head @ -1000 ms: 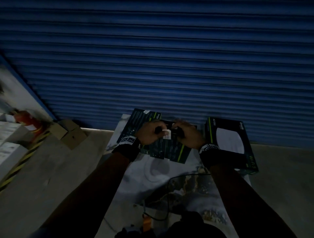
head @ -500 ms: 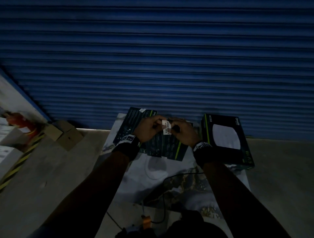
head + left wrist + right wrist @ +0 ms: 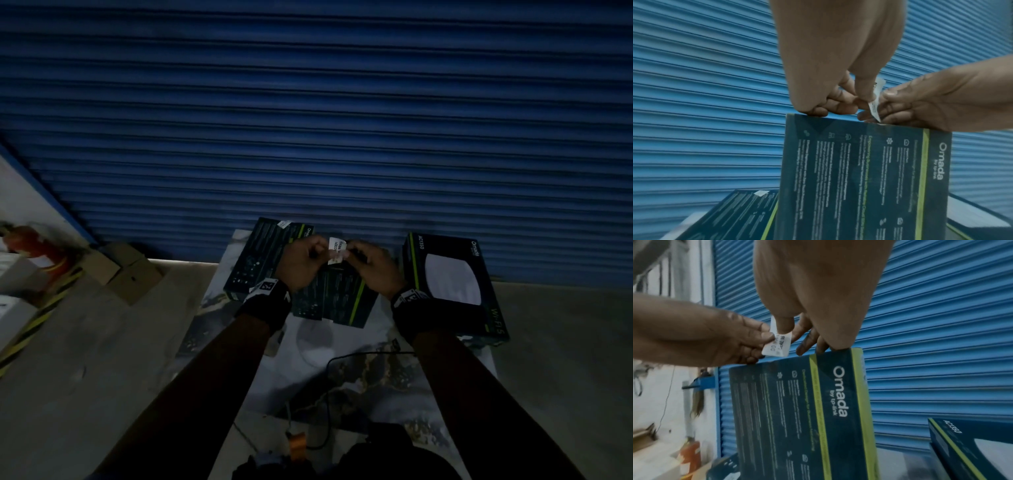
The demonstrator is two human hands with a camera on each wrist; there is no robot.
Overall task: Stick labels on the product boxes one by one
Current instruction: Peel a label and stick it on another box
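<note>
We reach both forearms forward, wrists banded in black. Our left hand (image 3: 301, 262) and right hand (image 3: 373, 265) meet fingertip to fingertip, thumbs and forefingers pinched, remaining fingers curled under.

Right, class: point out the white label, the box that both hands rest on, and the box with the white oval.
white label (image 3: 778, 344), right wrist view, printed face.
Omada box (image 3: 859, 170), left wrist view, printed back panel.
box with the white oval (image 3: 450, 279), head view, on the oval.
</note>
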